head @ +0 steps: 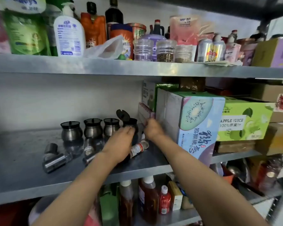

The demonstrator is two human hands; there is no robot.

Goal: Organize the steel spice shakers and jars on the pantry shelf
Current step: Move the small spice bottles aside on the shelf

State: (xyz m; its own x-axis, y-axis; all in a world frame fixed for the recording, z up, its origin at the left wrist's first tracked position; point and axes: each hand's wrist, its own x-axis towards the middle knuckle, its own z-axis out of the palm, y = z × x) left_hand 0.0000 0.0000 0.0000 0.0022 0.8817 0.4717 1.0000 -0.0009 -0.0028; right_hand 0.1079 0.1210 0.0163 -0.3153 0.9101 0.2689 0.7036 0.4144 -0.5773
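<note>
While both forearms reach over the steel shelf (23,168), the left hand (121,142) covers a fallen white-labelled bottle (138,148), grip unclear. At one o'clock, the right hand (152,129) curls beside the open-lidded steel jar (130,123); what it holds is hidden. Three lidded jars (92,128) stand at eleven; the kiwi carton (194,124) crowds at two.

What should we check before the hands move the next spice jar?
1. Fourth steel jar lid closed: not ok, it stands flipped open.
2. Other three steel jars upright in a row: ok.
3. Steel shakers standing: not ok, at least one lies on its side.
4. Labelled bottle upright: not ok, lying down.
5. Left hand grip: cannot tell.
6. Right hand holding anything: cannot tell.
</note>
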